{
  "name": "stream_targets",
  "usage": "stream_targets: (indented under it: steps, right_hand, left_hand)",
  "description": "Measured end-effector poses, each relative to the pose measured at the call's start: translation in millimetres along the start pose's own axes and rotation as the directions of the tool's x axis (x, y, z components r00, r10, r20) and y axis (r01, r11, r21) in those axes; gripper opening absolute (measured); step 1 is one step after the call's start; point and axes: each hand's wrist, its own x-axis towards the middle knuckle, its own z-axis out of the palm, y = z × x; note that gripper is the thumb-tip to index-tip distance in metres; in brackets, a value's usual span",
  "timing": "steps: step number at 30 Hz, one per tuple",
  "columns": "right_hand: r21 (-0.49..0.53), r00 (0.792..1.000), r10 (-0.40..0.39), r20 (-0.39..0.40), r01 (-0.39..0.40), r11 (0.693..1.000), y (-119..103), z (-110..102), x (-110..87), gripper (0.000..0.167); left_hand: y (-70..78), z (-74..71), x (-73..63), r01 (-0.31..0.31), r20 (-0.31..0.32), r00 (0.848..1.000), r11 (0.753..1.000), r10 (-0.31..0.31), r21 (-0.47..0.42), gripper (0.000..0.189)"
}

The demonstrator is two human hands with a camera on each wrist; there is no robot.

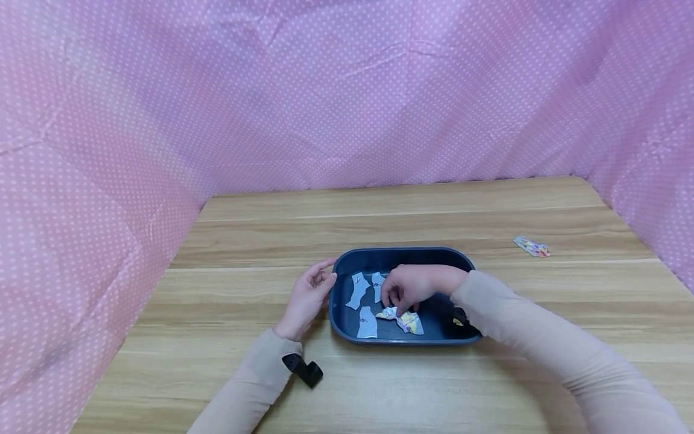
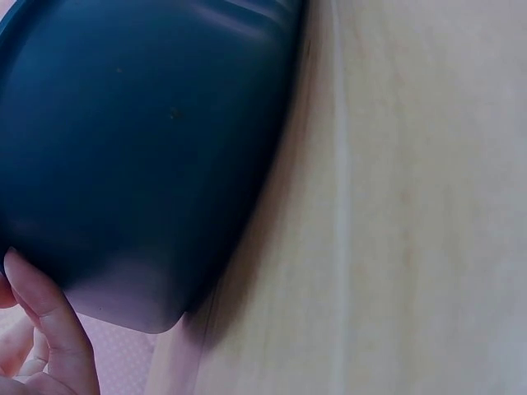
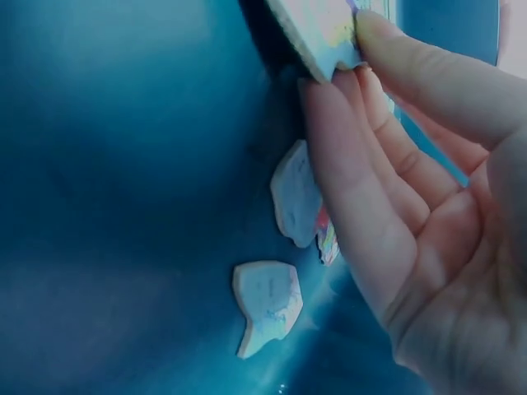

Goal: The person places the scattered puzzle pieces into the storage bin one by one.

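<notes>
At the left end of a dark blue tray, my left hand holds the rim, thumb and fingers bent at its edge. In the left wrist view the thumb lies against the tray's outer wall. My right hand reaches down into the tray. Between its thumb and fingers it pinches a flat, jagged cardboard piece with coloured print. Close by its fingertips lies a yellow-patterned piece. Pale blue-grey pieces lie on the tray floor farther left, one of them near the front wall.
One more colourful piece lies on the wooden table, behind and right of the tray. A pink dotted cloth hangs round the back and sides. Each wrist wears a small black camera.
</notes>
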Motion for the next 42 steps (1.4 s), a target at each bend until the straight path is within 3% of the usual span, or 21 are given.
stream_targets:
  steps: [8,18,25,35,42]
  right_hand:
    - [-0.093,1.000,-0.014,-0.016,0.013,0.996,-1.4,2.0,1.3,0.015]
    - [-0.113,0.999,-0.033,-0.016,0.031,0.993,-2.3,1.0,0.6,0.015]
    - [-0.181,0.999,-0.040,-0.033,0.034,0.983,-3.7,2.1,1.8,0.013]
    - [-0.068,0.995,-0.076,-0.065,0.072,0.995,-2.7,-1.3,-1.7,0.015]
    - [-0.073,0.977,-0.163,-0.138,0.154,0.985,1.1,-8.3,-2.1,0.017]
  left_hand:
    - [-0.3,-0.1,0.7,0.005,-0.003,1.000,1.000,-0.005,-0.002,0.033]
    - [-0.2,-0.3,2.2,0.006,-0.001,1.000,1.000,-0.006,0.005,0.033]
    - [-0.1,-0.4,1.9,0.013,-0.003,1.000,1.000,-0.013,0.009,0.032]
    - [0.1,-0.7,1.7,0.016,-0.002,1.000,1.000,-0.016,0.011,0.033]
    - [0.8,-0.4,1.1,0.010,0.000,1.000,1.000,-0.010,0.003,0.033]
